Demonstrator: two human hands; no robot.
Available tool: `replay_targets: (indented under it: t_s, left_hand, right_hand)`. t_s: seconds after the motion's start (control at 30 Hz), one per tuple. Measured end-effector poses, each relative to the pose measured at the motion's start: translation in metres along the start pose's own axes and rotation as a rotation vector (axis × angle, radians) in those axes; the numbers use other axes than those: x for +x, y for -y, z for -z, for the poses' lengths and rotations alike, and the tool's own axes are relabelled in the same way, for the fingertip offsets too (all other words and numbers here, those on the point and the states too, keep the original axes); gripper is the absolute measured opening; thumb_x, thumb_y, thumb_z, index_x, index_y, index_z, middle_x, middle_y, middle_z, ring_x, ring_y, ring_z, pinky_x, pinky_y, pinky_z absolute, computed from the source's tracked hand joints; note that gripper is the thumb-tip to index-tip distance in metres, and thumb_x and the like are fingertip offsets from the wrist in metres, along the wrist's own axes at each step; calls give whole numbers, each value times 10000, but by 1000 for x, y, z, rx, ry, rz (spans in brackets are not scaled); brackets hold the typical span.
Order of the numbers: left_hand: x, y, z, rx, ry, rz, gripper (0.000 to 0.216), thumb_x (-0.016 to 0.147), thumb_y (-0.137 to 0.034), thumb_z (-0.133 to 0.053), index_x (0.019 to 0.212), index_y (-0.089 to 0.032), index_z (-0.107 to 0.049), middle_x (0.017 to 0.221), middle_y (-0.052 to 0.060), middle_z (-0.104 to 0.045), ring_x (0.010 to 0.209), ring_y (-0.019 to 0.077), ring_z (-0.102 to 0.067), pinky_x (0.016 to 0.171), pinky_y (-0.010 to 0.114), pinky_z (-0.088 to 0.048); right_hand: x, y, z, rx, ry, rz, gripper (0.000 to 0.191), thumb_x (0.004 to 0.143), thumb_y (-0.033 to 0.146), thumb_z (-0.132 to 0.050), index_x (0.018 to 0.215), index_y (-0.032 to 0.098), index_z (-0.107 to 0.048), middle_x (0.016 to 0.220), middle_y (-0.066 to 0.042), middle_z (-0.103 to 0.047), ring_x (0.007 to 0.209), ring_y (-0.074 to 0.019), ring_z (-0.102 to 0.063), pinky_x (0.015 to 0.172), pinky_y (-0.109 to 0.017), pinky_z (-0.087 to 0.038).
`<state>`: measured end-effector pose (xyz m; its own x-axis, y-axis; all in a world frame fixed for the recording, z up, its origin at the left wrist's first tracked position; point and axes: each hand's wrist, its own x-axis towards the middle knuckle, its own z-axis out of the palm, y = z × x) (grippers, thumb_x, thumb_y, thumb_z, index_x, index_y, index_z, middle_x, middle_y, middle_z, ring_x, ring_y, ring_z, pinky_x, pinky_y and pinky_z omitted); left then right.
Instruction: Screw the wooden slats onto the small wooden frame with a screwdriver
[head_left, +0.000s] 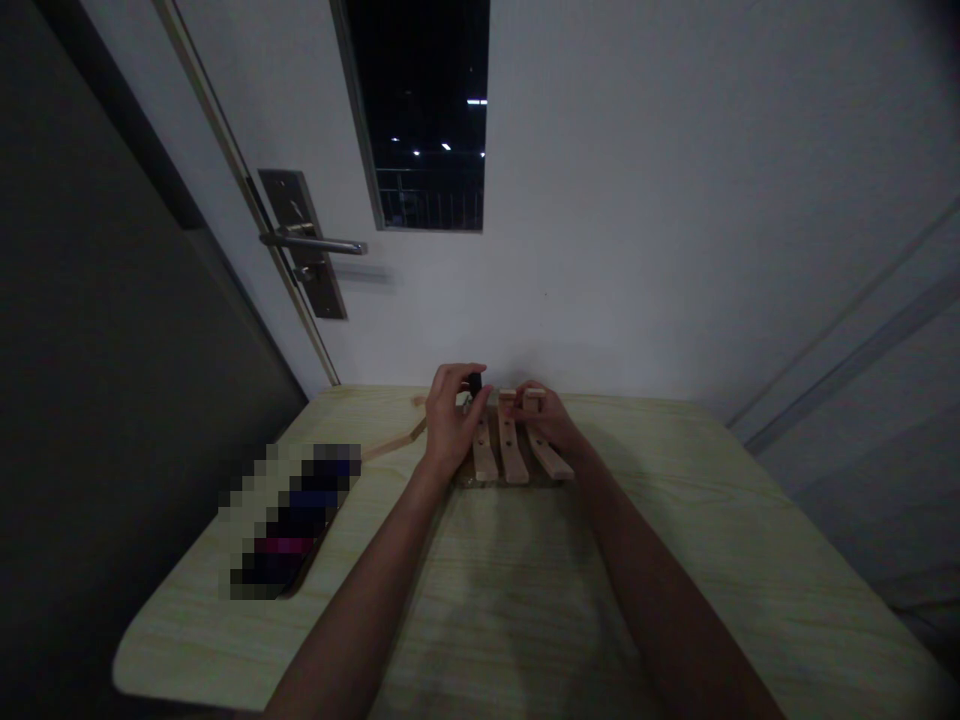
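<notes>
Near the far edge of the table my left hand [448,415] is closed, pinching a small black block [475,383] between thumb and fingers. Just below that block lies a wooden strip with holes [484,458]. Beside it are a middle wooden strip [513,452] and a right wooden strip [551,458], the latter angled outward. My right hand [553,415] curls round the far end of the right strip, its thumb reaching toward the middle one. A flat brownish piece shows partly beneath the strips. Most of my right fingers are hidden.
Another bent wooden strip [397,440] lies left of my left hand. A phone-like device [300,525], its screen pixelated, rests on the left of the pale wooden table [480,620]. Behind stands a white door [637,200] with a metal handle [315,242] and a dark window.
</notes>
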<state>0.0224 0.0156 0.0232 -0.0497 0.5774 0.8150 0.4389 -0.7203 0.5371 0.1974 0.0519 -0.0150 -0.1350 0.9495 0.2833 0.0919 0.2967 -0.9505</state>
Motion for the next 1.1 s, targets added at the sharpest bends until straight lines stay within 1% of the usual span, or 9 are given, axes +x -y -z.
replay_targets:
  t_s: [0.17, 0.3, 0.43, 0.53, 0.7, 0.8, 0.9, 1.0, 1.1]
  left_hand:
    - [0, 0, 1, 93, -42, -37, 234, 836, -191, -598, 1067, -234, -600, 962, 33, -510, 868, 139, -547, 746, 285, -522]
    - [-1, 1, 0, 115, -22, -62, 279, 854, -196, -572, 1130, -231, -569, 967, 40, -543, 863, 145, -554, 754, 294, -516]
    - [-2, 4, -2, 42, -22, -6, 369, 852, -213, -574, 1210, -220, -482, 1014, 57, -582, 889, 155, -581, 768, 311, -527]
    - [-3, 4, -3, -13, 0, 30, 341, 854, -211, -565, 1183, -213, -476, 1049, 68, -602, 918, 162, -606, 796, 329, -534]
    - [-4, 0, -1, -52, 68, 15, 322, 870, -175, -514, 1186, -218, -469, 1040, 67, -628, 942, 164, -625, 850, 356, -522]
    - [-2, -2, 1, -37, 64, -19, 306, 869, -154, -493, 1168, -215, -493, 1062, 68, -612, 964, 164, -605, 852, 350, -516]
    - [0, -4, 2, 12, 49, -61, 286, 852, -150, -506, 1129, -211, -539, 1058, 65, -570, 981, 171, -563, 817, 327, -513]
    - [0, -5, 3, 61, 20, -58, 287, 839, -151, -520, 1117, -210, -563, 1005, 54, -522, 919, 163, -540, 786, 316, -504]
    - [-1, -4, 2, 67, 25, -37, 283, 867, -179, -501, 1143, -214, -556, 997, 52, -503, 894, 158, -531, 784, 316, -498]
  right_hand:
    - [1, 0, 0, -20, -6, 22, 343, 551, 385, -762, 725, 200, -531, 672, 28, -568, 619, -120, -502, 597, -258, -415]
    - [1, -2, 0, -16, 2, 16, 345, 559, 388, -763, 738, 202, -534, 680, 26, -574, 621, -121, -502, 598, -258, -412]
    - [0, -1, 0, 7, 6, -1, 348, 551, 375, -768, 734, 204, -527, 677, 27, -572, 617, -124, -507, 601, -264, -414]
    - [1, -2, 0, 11, 3, 1, 337, 556, 366, -765, 732, 200, -531, 676, 28, -571, 616, -121, -507, 597, -260, -413]
    - [2, -5, 1, -6, -3, 9, 329, 561, 352, -762, 744, 199, -536, 680, 28, -571, 621, -121, -508, 596, -258, -411]
    - [2, -6, 2, 3, 3, 13, 333, 559, 349, -767, 745, 199, -535, 681, 27, -573, 621, -123, -515, 596, -260, -411]
    - [2, -7, 2, 7, 10, 19, 326, 565, 338, -765, 755, 198, -540, 676, 28, -576, 610, -120, -515, 587, -257, -407]
    - [3, -8, 2, 8, 6, 29, 315, 570, 332, -760, 755, 195, -545, 672, 30, -577, 605, -116, -514, 587, -254, -408]
    - [3, -9, 2, 11, 7, 34, 320, 566, 339, -763, 756, 196, -549, 674, 30, -578, 610, -117, -516, 592, -255, -413]
